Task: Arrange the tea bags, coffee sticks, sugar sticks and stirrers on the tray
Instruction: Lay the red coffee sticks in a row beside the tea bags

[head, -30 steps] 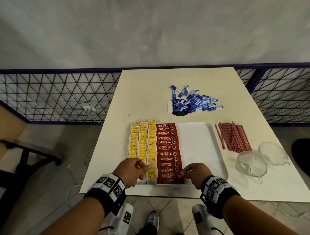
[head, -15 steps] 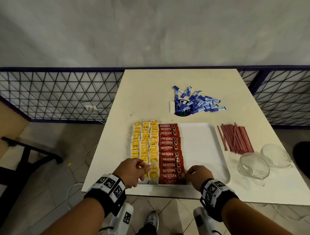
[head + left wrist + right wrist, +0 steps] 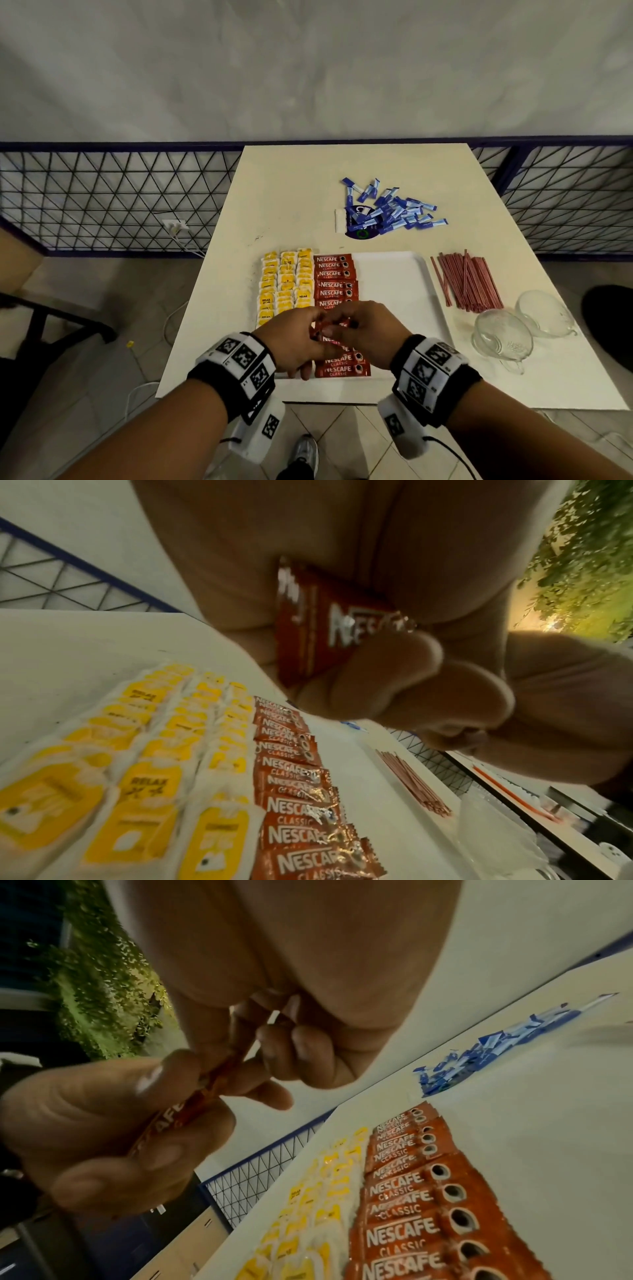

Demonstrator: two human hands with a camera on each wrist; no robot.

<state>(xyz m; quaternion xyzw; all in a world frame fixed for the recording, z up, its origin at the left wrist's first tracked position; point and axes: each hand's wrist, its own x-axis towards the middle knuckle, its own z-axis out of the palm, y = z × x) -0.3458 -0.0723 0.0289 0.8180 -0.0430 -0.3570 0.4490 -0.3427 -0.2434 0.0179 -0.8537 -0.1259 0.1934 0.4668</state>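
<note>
Item: Nescafé coffee stick (image 3: 318, 631). You are holding it above the tray's (image 3: 394, 291) 6 o'clock end, left hand (image 3: 294, 342) and right hand (image 3: 370, 335) fingers both pinching it, probably to straighten it for the coffee column (image 3: 337, 284) beside the tea bags (image 3: 286, 284). Sugar sticks (image 3: 394, 210) at 12 o'clock and stirrers (image 3: 466, 282) at 3 o'clock are waiting on the counter (image 3: 291, 192).

"NESCAFE CLASSIC" in white on every red coffee stick (image 3: 335, 274) in the column on the tray (image 3: 394, 284). Just left of that column, "RELAX" in dark print on the yellow tea bags (image 3: 147, 785). Above the column, "NESCA…" on a lifted coffee stick (image 3: 329, 626), partly hidden.
</note>
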